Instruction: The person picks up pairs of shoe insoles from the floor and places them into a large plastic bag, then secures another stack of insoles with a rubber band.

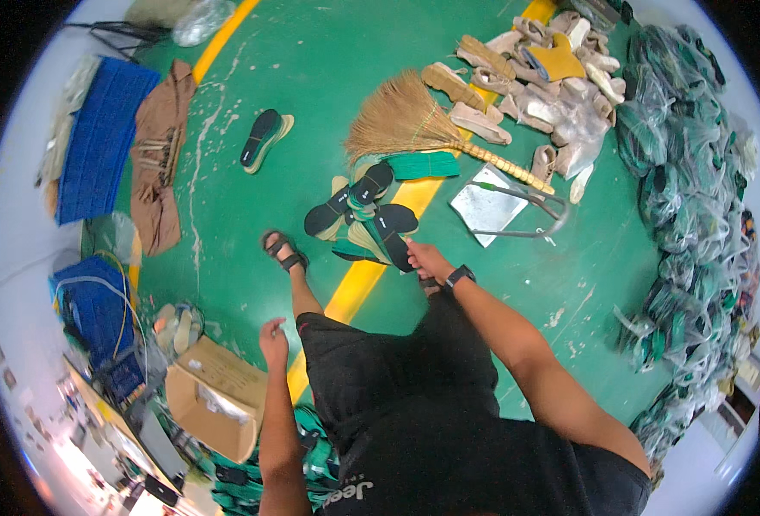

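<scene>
My right hand (430, 261), with a dark watch (460, 275) on the wrist, is closed with its fingertips over the edge of a black insole (393, 230). What it grips, if anything, is hidden. That insole belongs to a crossed pile of black, green and cream insoles (362, 209) on the floor in front of me. My left hand (274, 340) hangs loosely curled at my left side, fingers partly apart and nothing in them. A separate stack of insoles (262, 139) lies farther off to the left.
Beyond the pile lie a straw broom (410, 116), a folded green cloth (423, 165) and a metal dustpan (490, 205). Beige shoes (539, 103) are heaped at far right, bagged goods (672, 198) along the right. A cardboard box (216, 387) stands lower left; brown cloth (158, 155) lies at left.
</scene>
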The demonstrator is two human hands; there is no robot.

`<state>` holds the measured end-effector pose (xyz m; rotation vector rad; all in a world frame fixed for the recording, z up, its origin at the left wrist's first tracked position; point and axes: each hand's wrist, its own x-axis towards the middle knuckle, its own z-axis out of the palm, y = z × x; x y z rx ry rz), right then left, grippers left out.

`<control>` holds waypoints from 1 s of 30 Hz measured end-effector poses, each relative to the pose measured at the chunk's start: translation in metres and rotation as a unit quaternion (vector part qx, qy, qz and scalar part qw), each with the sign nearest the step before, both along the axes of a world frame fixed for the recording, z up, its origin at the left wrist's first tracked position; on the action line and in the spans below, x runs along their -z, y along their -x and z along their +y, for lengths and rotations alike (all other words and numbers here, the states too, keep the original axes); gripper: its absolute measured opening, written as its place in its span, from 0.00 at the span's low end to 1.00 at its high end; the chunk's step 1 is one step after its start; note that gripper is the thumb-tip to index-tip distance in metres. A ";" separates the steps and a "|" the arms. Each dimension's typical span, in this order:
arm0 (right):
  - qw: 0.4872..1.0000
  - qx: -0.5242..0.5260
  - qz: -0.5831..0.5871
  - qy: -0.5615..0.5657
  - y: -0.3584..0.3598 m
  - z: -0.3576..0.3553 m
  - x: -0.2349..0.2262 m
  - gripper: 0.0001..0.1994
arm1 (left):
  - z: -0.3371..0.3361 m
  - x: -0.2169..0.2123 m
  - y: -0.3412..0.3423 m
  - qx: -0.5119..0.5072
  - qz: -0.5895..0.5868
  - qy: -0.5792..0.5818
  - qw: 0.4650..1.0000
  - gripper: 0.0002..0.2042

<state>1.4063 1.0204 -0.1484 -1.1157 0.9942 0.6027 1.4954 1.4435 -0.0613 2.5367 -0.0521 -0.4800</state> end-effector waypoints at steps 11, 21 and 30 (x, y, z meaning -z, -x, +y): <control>0.935 0.317 0.120 0.105 -0.182 -0.004 0.378 0.26 | -0.161 0.478 -0.295 0.257 0.357 0.038 0.897 0.40; 0.883 0.357 0.018 -0.305 -0.222 0.033 0.396 0.25 | -0.157 0.517 -0.266 0.276 0.402 -0.032 0.873 0.56; 0.872 0.368 -0.057 -0.318 -0.231 0.038 0.341 0.21 | -0.144 0.449 -0.261 0.084 0.403 0.119 0.904 0.39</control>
